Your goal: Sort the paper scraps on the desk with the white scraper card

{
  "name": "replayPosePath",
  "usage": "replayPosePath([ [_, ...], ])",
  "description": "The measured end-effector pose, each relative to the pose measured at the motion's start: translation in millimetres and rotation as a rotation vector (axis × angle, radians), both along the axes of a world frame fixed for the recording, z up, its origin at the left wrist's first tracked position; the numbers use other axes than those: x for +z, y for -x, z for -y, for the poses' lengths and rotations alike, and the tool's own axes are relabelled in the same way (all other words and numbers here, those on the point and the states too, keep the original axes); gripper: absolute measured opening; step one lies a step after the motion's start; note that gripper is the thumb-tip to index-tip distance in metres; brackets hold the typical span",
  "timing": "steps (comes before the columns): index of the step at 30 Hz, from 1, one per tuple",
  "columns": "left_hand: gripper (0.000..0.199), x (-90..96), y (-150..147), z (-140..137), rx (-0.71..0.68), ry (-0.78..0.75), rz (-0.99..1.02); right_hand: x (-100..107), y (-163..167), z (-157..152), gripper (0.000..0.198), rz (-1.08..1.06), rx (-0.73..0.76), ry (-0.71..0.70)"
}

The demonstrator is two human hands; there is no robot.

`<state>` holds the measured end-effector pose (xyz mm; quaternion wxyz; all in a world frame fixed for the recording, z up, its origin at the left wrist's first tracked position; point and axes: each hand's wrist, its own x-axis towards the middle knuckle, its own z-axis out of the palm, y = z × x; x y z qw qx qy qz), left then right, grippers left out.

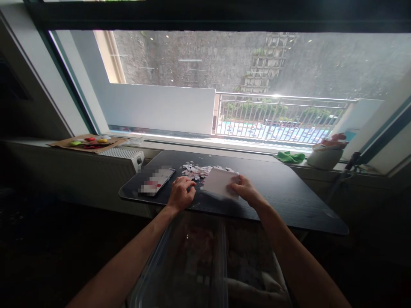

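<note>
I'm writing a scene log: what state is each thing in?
White piece: held at its right edge by the right hand
Left hand: partly curled
Small pieces: loosely heaped
Phone-like device: lying flat, surface pixelated
Green cloth: crumpled
Pale container: upright, contents rising above its rim

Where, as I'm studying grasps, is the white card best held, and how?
The white card is probably best pinched at its right edge, coming from the right: it looks flat, and that straight edge faces the right hand, which grips it there and leaves most of its face uncovered.
</note>
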<state>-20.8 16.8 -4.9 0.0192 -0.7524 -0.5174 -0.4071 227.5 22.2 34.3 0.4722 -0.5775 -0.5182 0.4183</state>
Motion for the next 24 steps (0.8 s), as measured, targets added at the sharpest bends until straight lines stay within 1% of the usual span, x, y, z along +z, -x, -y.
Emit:
replayPosePath([
  [3,0.019,-0.2,-0.2,-0.3,0.000,-0.003,0.008,-0.7,5.8,-7.5,0.027,0.006,-0.032,-0.001],
  [5,0.020,-0.7,-0.3,-0.6,0.002,-0.005,0.013,-0.9,9.9,-8.9,0.026,-0.002,-0.018,0.018],
  [9,0.019,-1.7,-0.3,-1.3,0.004,-0.007,0.021,3.3,12.5,-0.9,0.020,-0.031,0.096,0.074],
  [11,0.019,-2.1,-0.2,-1.8,0.004,-0.007,0.024,6.8,9.7,3.5,0.020,-0.044,0.136,0.097],
  [16,0.019,-2.4,0.4,-2.9,0.008,-0.003,0.030,10.2,3.7,5.3,0.021,-0.042,0.132,0.125],
  [24,0.021,-0.6,0.6,-1.8,0.005,0.010,0.036,12.6,6.9,13.6,0.018,-0.049,0.167,0.185],
])
